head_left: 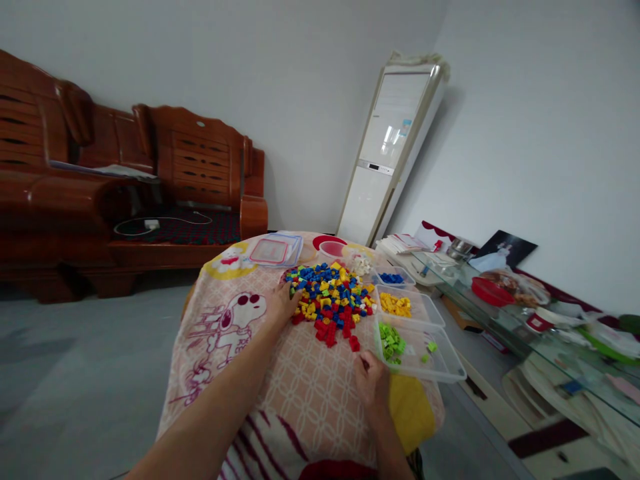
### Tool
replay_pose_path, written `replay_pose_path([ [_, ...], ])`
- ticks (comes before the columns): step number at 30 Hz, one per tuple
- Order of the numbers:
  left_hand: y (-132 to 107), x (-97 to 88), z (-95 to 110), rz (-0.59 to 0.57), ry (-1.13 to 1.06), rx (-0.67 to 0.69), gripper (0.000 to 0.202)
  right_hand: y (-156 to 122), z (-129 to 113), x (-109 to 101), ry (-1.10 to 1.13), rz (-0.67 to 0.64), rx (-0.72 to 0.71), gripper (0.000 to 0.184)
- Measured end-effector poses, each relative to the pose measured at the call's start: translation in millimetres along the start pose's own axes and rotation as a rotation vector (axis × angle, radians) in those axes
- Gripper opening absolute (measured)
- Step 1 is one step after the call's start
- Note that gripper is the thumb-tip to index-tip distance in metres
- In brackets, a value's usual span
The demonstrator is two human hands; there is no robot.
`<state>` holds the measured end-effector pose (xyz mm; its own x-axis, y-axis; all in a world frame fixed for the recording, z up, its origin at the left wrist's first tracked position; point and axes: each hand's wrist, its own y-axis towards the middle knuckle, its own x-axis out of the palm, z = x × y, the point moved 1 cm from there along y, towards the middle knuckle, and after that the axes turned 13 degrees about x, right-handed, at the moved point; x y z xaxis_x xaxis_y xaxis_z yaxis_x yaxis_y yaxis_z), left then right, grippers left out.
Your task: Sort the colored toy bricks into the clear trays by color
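- Left hand [283, 301]: fingers loosely spread, touching brick pile [333, 293] edge; light bracing advisable.
- Right hand [371, 381]: curled (pinch contents unclear), beside green-brick tray [443, 365]; low release advisable.

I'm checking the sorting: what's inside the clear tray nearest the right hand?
A heap of green bricks sits at the tray's left end, with a few loose ones near its middle. Any bricks beneath the heap are hidden.

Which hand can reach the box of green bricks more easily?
Probably the right hand: it lies just beside the green-brick box. The left hand touches the left edge of the brick pile, which sits between it and the box.
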<state>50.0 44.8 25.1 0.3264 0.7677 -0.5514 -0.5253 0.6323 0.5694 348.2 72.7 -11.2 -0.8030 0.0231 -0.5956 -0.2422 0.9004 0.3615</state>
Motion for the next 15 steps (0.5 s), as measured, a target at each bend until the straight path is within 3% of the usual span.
replay_pose_path([
  [7, -10.3, 26.7, 15.3, -0.103, 0.020, 0.118, 0.048, 0.3, 1.9, 0.7, -0.023, -0.008, 0.008, 0.033],
  [15, -12.9, 16.3, 37.5, -0.156, -0.201, 0.282, 0.035, -1.0, -0.1, -1.0, -0.002, -0.007, -0.017, 0.032],
])
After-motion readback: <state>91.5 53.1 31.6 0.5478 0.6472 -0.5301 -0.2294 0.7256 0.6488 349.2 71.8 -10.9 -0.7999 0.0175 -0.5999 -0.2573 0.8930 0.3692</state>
